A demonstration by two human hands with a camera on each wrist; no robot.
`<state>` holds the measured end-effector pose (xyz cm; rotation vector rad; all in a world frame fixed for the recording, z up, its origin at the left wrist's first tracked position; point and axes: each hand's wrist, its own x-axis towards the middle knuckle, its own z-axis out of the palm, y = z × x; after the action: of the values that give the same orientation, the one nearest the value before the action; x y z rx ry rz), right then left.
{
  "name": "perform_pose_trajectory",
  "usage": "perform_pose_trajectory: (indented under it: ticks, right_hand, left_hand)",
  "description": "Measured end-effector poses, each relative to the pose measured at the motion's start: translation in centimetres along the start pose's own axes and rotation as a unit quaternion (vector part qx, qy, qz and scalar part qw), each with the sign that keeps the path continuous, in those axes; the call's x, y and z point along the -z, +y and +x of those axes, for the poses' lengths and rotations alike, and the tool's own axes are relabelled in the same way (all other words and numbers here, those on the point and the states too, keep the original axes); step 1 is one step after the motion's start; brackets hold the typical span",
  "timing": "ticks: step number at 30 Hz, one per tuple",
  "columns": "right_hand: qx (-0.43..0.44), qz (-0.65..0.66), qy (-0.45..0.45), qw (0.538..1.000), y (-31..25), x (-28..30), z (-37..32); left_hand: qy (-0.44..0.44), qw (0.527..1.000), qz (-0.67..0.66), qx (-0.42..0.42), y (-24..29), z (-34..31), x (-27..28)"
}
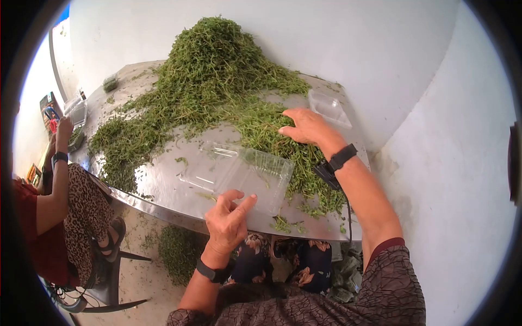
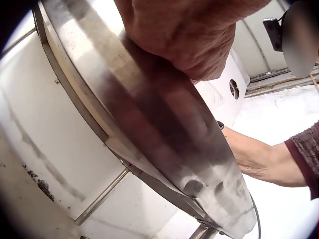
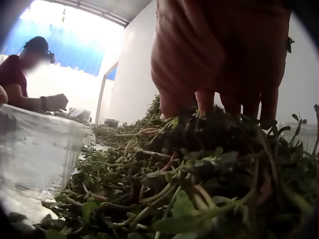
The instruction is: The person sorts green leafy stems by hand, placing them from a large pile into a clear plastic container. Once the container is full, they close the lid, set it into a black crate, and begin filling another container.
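Note:
An unlidded clear plastic container [image 1: 265, 176] lies on the metal table, its clear lid [image 1: 204, 168] folded out to the left. My left hand [image 1: 227, 221] is at the container's near edge, thumb and forefinger extended; whether it touches the plastic is unclear. In the left wrist view the left hand [image 2: 184, 35] is above the table edge, fingertips hidden. My right hand [image 1: 310, 127] reaches over the leafy green stems [image 1: 261, 127] right of the big heap. The right wrist view shows its fingers [image 3: 231, 102] pointing down, fairly straight, tips hidden among the stems [image 3: 164, 184].
A tall heap of greens [image 1: 212, 60] stands at the back. Another clear container [image 1: 330, 108] is at the back right. To the left a seated person [image 1: 46, 212] works by a clear box [image 1: 76, 111]. More greens [image 1: 178, 255] lie below the table edge; a wall [image 1: 424, 125] borders the right.

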<state>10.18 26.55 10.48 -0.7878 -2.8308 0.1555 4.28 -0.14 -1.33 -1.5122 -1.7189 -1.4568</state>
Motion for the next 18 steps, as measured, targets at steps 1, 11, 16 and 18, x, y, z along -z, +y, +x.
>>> perform_pose_trajectory:
  ticks: [1, 11, 16, 18]
  right_hand:
    - [0.001, 0.001, 0.0, 1.0, 0.0, -0.1, 0.2]
    - [0.007, -0.044, -0.01, 0.999, 0.0, -0.7, -0.9]
    - [0.027, -0.026, 0.033, 0.999, 2.5, -1.0, -4.0]
    - [0.014, -0.026, 0.018, 0.999, 3.4, -0.8, -5.2]
  left_hand:
    - [0.0, 1.0, 0.001, 0.0, -0.1, 0.0, 0.0]
    - [-0.015, 0.999, 0.043, -0.015, -0.2, -0.1, 0.1]
    - [-0.017, 0.999, 0.039, -0.008, -0.2, -0.1, 0.1]
    - [-0.013, 0.999, 0.04, -0.009, -0.3, -0.2, 0.0]
